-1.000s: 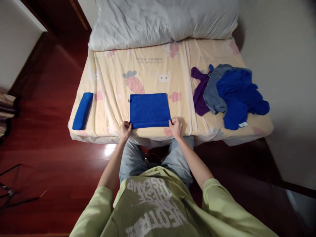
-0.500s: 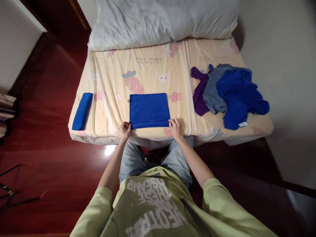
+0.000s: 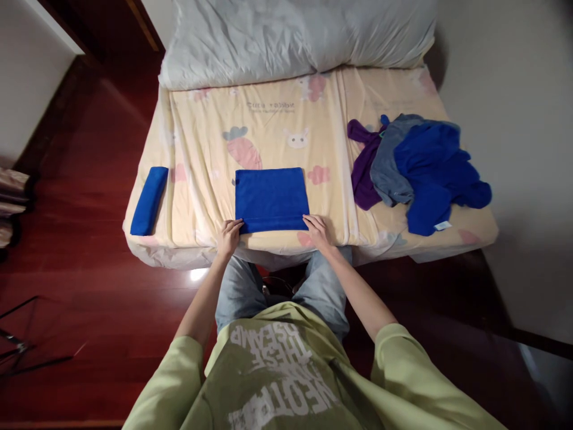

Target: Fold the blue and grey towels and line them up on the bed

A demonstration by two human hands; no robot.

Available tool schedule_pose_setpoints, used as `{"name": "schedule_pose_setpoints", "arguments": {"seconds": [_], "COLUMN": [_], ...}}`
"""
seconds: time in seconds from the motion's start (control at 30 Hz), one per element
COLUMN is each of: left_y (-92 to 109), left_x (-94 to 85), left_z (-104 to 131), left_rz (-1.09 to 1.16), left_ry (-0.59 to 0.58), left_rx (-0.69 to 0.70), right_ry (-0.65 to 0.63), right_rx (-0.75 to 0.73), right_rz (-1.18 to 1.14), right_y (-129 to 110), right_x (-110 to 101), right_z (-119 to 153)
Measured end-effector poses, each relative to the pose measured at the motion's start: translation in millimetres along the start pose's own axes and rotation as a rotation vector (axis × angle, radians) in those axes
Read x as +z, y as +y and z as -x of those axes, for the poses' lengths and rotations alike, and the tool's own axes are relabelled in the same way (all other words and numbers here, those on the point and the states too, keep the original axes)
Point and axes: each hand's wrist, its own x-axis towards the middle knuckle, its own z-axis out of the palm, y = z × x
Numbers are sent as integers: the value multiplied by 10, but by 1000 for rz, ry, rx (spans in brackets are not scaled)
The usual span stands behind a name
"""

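A blue cloth [image 3: 271, 194] lies flat as a rectangle near the bed's front edge, with a narrow strip folded over along its near side. My left hand [image 3: 230, 235] is closed at the near left corner, fingertips on the folded strip. At the near right corner my right hand [image 3: 317, 230] is also closed, its fingertips on the strip. Further left rests a narrow folded blue cloth [image 3: 149, 201]. A loose pile on the right has a purple cloth [image 3: 366, 173], a grey cloth [image 3: 390, 164] and a blue cloth with a white tag [image 3: 430, 173].
The bed [image 3: 197, 149] has a yellow patterned sheet. A big grey-white quilt [image 3: 268, 42] lies across its far side. Black stand legs [image 3: 27, 346] are on the dark red floor at the left. A wall [image 3: 514, 149] rises on the right.
Both hands have shifted slightly inward, and their fingertips now rest further onto the folded strip. The cloth's near edge looks pressed flatter. The other cloths have not moved.
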Motion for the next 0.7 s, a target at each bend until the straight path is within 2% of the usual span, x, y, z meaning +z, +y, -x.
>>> {"name": "schedule_pose_setpoints", "arguments": {"seconds": [0.2,0.37,0.53,0.7], "left_y": [-30,-16,-6,-17], "left_x": [-52,-62,32,16], "left_z": [105,162,59,-106], "left_rz": [2,-91,-155,-139], "left_ry": [-23,-68,-36,-51], "left_rx": [74,39,-7,48], "right_ry": [-17,-57,-60,-97], "right_rx": [-55,-76,-15,28], "right_rz": [-25,-15,34,96], "right_y": [-10,-74,-111,-95], "right_x": [-117,-199,-142,-71], "right_z": [61,87,11,-183]}}
